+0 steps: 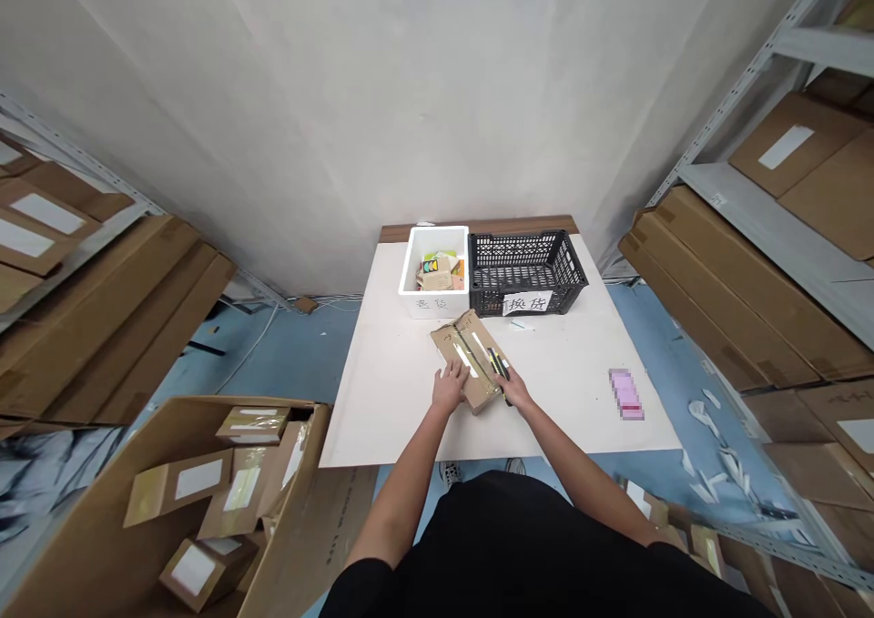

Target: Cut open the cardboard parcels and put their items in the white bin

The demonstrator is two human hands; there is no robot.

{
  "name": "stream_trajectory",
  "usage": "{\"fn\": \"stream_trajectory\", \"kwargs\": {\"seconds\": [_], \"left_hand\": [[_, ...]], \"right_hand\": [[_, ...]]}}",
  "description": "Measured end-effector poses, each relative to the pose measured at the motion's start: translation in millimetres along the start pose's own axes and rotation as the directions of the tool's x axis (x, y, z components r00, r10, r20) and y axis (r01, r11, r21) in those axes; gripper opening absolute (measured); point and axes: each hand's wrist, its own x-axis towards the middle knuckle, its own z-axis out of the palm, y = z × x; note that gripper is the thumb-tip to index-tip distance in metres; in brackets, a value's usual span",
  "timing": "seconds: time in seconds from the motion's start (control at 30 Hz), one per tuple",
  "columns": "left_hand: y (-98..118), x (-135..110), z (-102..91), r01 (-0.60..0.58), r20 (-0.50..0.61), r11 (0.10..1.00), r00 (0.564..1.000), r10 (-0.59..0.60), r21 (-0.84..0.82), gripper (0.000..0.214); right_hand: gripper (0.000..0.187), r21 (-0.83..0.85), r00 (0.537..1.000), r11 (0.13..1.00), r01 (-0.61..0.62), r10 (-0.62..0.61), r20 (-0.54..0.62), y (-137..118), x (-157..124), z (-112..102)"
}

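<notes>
A brown cardboard box (pixel 481 336) lies slantwise on the white table in front of me, with tape along its middle and white labels on top. My left hand (pixel 451 385) rests on the box's near left side, its fingers spread over the cardboard. My right hand (pixel 512 387) is closed around a black and yellow box cutter (pixel 498 363) above the box's right side. Whether the blade touches the tape is too small to make out.
Behind the box stand a white bin (pixel 434 305) with small packages inside and a black plastic crate (pixel 527 277) with a paper sign. A blurred pink item (pixel 626 394) lies at the right on the table (pixel 382 409). Lower left, a large carton (pixel 205 409) contains several boxes. Loaded shelves flank both sides.
</notes>
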Motion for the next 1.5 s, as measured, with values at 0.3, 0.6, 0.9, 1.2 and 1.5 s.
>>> {"fn": "stream_trajectory", "kwargs": {"seconds": [0.3,0.6,0.9,1.2,1.5], "left_hand": [[23.4,-8.6,6.7,-0.010,-0.106,0.998,0.994,0.003,-0.060,0.068],[22.6,2.8,30.4,0.027,-0.108,0.993,0.993,-0.039,-0.114,0.081],[65.3,3.5,46.4,0.147,-0.173,0.975,0.969,-0.176,-0.169,0.086],[66.8,3.7,48.7,0.151,-0.186,0.971,0.965,-0.186,-0.184,0.083],[68.7,-6.8,49.8,0.107,-0.139,0.974,0.981,-0.136,-0.199,0.082]], "right_hand": [[0.039,0.287,0.992,0.956,0.068,-0.034,-0.124,-17.3,29.3,-32.0],[0.056,0.075,0.985,0.983,-0.168,0.171,-0.035,7.9,-39.4,-62.8],[0.057,-0.606,0.998,0.794,-0.041,0.062,0.015,-23.2,-41.8,-47.1],[0.064,-0.728,0.974,0.683,-0.061,0.199,0.105,-54.4,-43.5,-49.7],[0.056,-0.708,0.964,0.704,-0.049,0.218,0.150,-46.4,-56.5,-65.3]]}}
